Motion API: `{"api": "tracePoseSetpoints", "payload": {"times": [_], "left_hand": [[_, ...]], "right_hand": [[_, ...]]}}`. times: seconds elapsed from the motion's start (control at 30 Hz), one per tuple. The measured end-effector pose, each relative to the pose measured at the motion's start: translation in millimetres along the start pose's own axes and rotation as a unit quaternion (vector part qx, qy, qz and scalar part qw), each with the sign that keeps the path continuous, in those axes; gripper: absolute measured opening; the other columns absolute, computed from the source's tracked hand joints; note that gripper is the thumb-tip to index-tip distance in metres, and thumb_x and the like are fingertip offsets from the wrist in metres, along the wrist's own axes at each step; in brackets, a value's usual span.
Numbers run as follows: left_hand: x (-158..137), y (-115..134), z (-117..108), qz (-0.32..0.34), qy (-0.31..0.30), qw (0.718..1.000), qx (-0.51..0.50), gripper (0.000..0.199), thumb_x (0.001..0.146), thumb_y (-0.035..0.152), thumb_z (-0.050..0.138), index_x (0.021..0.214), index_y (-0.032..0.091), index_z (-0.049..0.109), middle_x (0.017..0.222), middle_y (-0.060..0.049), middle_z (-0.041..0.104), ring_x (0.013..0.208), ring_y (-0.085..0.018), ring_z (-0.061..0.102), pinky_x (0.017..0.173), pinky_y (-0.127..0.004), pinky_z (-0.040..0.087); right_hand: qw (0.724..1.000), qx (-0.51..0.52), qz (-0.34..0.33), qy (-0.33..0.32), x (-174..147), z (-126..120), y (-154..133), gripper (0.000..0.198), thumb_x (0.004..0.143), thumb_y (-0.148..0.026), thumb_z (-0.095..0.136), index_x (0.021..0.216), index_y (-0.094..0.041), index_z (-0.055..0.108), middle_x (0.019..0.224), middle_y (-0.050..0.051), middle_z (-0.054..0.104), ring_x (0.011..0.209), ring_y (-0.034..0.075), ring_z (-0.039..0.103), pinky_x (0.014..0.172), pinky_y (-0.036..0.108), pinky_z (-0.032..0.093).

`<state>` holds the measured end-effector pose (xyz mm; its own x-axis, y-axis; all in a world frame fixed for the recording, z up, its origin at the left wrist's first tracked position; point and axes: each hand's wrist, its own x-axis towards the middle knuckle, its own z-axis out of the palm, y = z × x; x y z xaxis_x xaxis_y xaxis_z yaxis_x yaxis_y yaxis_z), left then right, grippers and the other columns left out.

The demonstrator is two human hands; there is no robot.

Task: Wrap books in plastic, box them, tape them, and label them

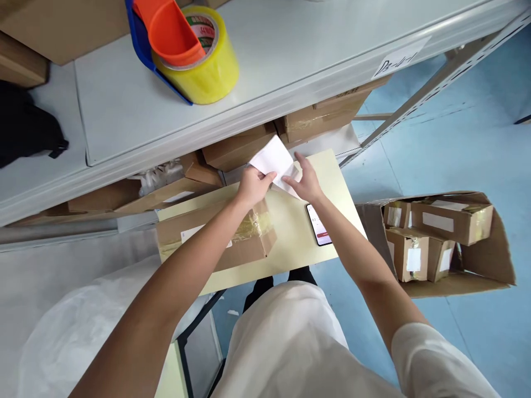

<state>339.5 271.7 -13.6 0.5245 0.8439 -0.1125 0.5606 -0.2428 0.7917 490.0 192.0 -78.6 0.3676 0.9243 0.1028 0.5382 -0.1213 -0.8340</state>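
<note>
A folded-looking piece of white paper (272, 157) is pinched between the thumb and fingers of my left hand (254, 187), above the cream table. From the other side, my right hand (307, 179) meets the paper's lower right part. Its thumb lies over the paper, while the index finger is stretched out and apart from it, slightly blurred. Below my left forearm lies a taped cardboard box (253, 237) with a white label, partly covered by the arm. A phone (318, 226) with a lit screen rests on the table beside my right forearm, which hides part of it.
The cream table (290, 237) stands against a grey shelf (290, 50). On that shelf are a yellow tape roll (219, 72), an orange scoop (170, 33) and a black item (29, 124). To the right, a large open carton (489, 276) holds several small boxes. Plastic wrap (83, 326) lies left.
</note>
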Motion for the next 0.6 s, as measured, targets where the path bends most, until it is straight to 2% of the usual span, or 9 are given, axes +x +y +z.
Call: {"api": "tracePoseSetpoints", "payload": {"times": [0.07,0.1,0.2,0.23,0.3,0.37,0.47,0.53,0.6], "left_hand": [[-0.7,-8.3,-6.6,-0.016,0.018,0.999,-0.043,0.031,0.086,0.035,0.053,0.102,0.011,0.063,0.098,-0.013,0.071,0.090,-0.023,0.068,0.079,-0.035,0.053],[-3.3,-9.5,-11.3,-0.021,0.038,0.999,-0.028,0.035,0.087,0.035,0.052,0.112,0.012,0.059,0.108,-0.014,0.068,0.096,-0.024,0.066,0.083,-0.037,0.053],[-19.7,1.4,-27.1,-0.012,0.095,0.987,0.132,0.060,0.086,0.032,0.056,0.140,0.020,0.034,0.140,-0.016,0.047,0.126,-0.029,0.048,0.102,-0.048,0.041],[-26.3,8.7,-30.9,-0.001,0.097,0.976,0.197,0.069,0.084,0.031,0.059,0.144,0.021,0.027,0.146,-0.016,0.039,0.135,-0.032,0.037,0.107,-0.052,0.034],[-36.3,24.2,-33.6,0.036,0.064,0.952,0.296,0.076,0.080,0.031,0.065,0.145,0.021,0.028,0.148,-0.016,0.035,0.141,-0.037,0.022,0.111,-0.060,0.019],[-37.8,34.7,-29.5,0.092,0.006,0.934,0.346,0.062,0.080,0.030,0.064,0.138,0.025,0.041,0.142,-0.012,0.046,0.140,-0.037,0.024,0.111,-0.064,0.010],[-23.8,34.2,-17.9,0.147,-0.061,0.917,0.366,0.027,0.087,0.026,0.054,0.113,0.031,0.062,0.109,-0.006,0.069,0.123,-0.031,0.047,0.110,-0.065,0.004],[-10.3,26.9,-12.7,0.147,-0.070,0.916,0.367,0.022,0.090,0.025,0.047,0.096,0.031,0.068,0.087,-0.003,0.072,0.107,-0.027,0.057,0.109,-0.063,0.005],[1.3,19.4,-11.2,0.133,-0.070,0.921,0.360,0.025,0.091,0.025,0.045,0.085,0.029,0.069,0.079,-0.003,0.071,0.097,-0.025,0.059,0.108,-0.061,0.008]], "right_hand": [[0.995,0.086,-0.003,-0.050,10.0,2.1,7.0,0.059,0.085,-0.065,0.042,0.110,-0.014,0.059,0.099,0.011,0.065,0.094,0.024,0.059,0.081,0.036,0.047],[0.992,0.110,-0.002,-0.066,13.3,2.6,9.0,0.054,0.087,-0.063,0.041,0.100,-0.014,0.062,0.088,0.008,0.066,0.083,0.021,0.059,0.074,0.032,0.047],[0.992,0.096,-0.016,-0.076,17.4,1.3,8.8,0.044,0.089,-0.054,0.044,0.084,-0.015,0.063,0.073,0.003,0.063,0.069,0.017,0.056,0.064,0.027,0.043],[0.994,0.073,-0.031,-0.080,17.5,0.3,7.0,0.040,0.090,-0.051,0.045,0.083,-0.015,0.063,0.074,0.004,0.063,0.069,0.017,0.056,0.065,0.027,0.042],[0.992,0.024,-0.075,-0.097,17.6,-1.2,2.4,0.036,0.092,-0.044,0.045,0.083,-0.016,0.065,0.078,0.005,0.066,0.072,0.018,0.058,0.070,0.028,0.041],[0.986,-0.016,-0.118,-0.115,18.0,-1.4,-1.8,0.035,0.094,-0.041,0.043,0.086,-0.016,0.066,0.084,0.007,0.069,0.079,0.020,0.060,0.079,0.030,0.039],[0.980,-0.044,-0.145,-0.133,18.6,0.1,-3.5,0.037,0.095,-0.042,0.041,0.092,-0.016,0.067,0.089,0.008,0.070,0.085,0.021,0.061,0.085,0.032,0.036],[0.980,-0.043,-0.136,-0.137,18.4,1.1,-0.3,0.038,0.095,-0.044,0.042,0.096,-0.016,0.067,0.093,0.009,0.071,0.086,0.022,0.062,0.083,0.032,0.037],[0.981,-0.046,-0.120,-0.143,18.0,1.9,5.3,0.038,0.095,-0.043,0.041,0.097,-0.015,0.067,0.092,0.008,0.071,0.085,0.022,0.062,0.081,0.031,0.038]]}}
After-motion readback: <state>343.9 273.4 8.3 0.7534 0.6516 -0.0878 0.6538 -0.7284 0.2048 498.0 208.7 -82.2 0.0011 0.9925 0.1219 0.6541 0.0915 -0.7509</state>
